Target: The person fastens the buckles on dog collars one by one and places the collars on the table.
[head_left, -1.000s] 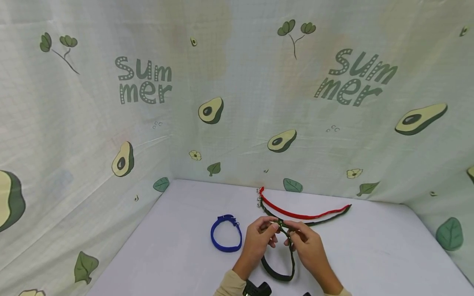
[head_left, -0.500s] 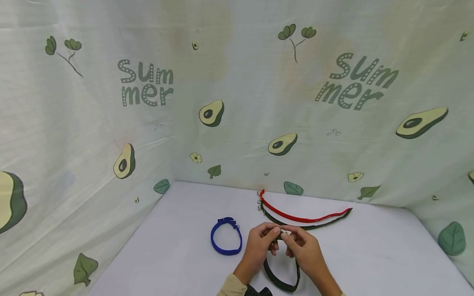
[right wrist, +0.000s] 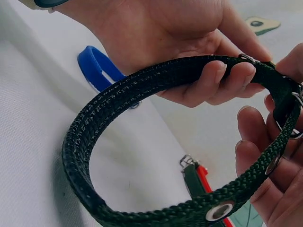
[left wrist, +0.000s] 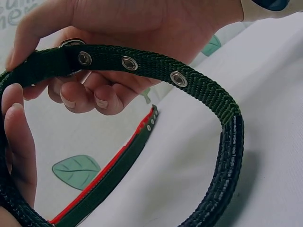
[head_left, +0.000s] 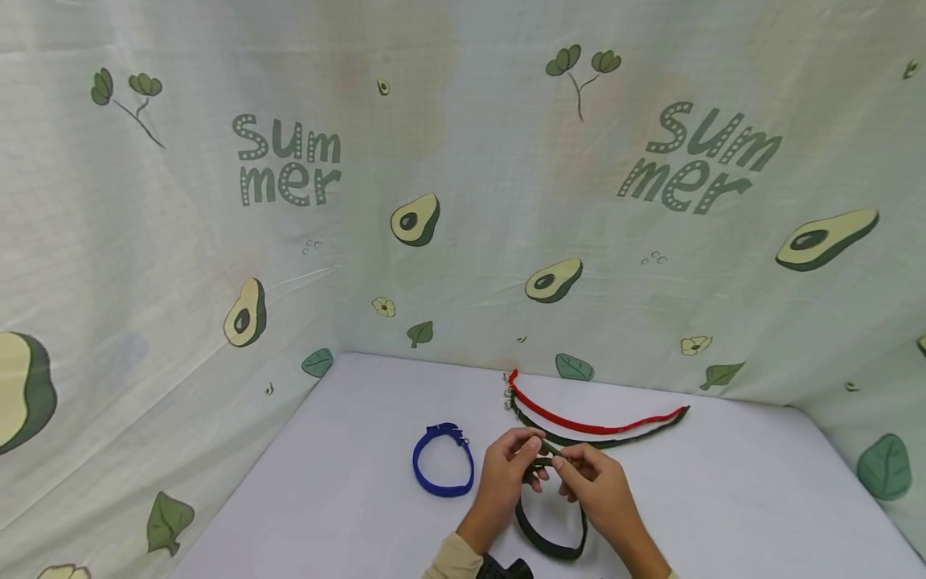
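In the frame's lower centre, the left hand [head_left: 501, 470] and right hand [head_left: 599, 486] both pinch a looped green collar [head_left: 547, 547].

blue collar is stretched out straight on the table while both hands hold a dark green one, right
Not quite: the blue collar isn't stretched straight; the head view shows it curved round into a loop. The rest stands: it lies on the table, and the left hand and right hand hold a dark green collar.
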`<state>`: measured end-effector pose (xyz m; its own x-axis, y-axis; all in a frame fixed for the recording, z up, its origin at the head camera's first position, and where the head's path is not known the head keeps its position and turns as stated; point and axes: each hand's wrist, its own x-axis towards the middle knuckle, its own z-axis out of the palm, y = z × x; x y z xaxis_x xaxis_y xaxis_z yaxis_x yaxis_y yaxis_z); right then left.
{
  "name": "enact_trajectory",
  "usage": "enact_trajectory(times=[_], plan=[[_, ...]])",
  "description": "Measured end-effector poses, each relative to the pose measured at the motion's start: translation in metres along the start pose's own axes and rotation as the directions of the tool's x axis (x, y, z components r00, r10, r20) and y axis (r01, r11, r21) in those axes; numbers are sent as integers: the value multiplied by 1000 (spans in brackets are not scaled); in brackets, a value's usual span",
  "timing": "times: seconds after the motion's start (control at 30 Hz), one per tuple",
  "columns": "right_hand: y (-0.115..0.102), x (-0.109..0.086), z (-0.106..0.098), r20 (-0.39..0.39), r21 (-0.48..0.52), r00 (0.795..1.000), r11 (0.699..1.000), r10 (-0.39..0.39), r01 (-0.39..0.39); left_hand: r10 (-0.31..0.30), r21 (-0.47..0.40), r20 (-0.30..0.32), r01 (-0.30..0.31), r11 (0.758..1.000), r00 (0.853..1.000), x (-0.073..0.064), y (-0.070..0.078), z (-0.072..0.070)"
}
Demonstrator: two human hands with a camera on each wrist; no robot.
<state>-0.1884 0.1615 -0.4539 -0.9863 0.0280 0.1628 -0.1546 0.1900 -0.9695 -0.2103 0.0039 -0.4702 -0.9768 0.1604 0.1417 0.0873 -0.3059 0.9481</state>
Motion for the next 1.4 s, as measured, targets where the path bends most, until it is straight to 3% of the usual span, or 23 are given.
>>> enact_trajectory(times=[0.27, 0.53, 0.73, 1.0, 1.4], plan=[[3, 1, -2, -12, 2, 1000, 1000, 19, -19, 5, 3, 2, -5, 1000, 1000, 2, -2, -3], [5, 4, -3, -27, 80, 995, 992, 98, -96, -22, 13, 30, 21, 1000, 999, 3, -3, -3], [7, 4, -4, -62, 94, 994, 992, 88, -82, -53, 18, 64, 52, 998, 997, 3, -2, -3], [5, 4, -5, -98, 115, 992, 991, 78, -66, -82, 97, 112, 71, 993, 990, 3, -6, -4], [6, 6, -5, -84, 145, 991, 986, 100, -87, -91, 120, 51, 84, 989, 995, 3, -6, -1]])
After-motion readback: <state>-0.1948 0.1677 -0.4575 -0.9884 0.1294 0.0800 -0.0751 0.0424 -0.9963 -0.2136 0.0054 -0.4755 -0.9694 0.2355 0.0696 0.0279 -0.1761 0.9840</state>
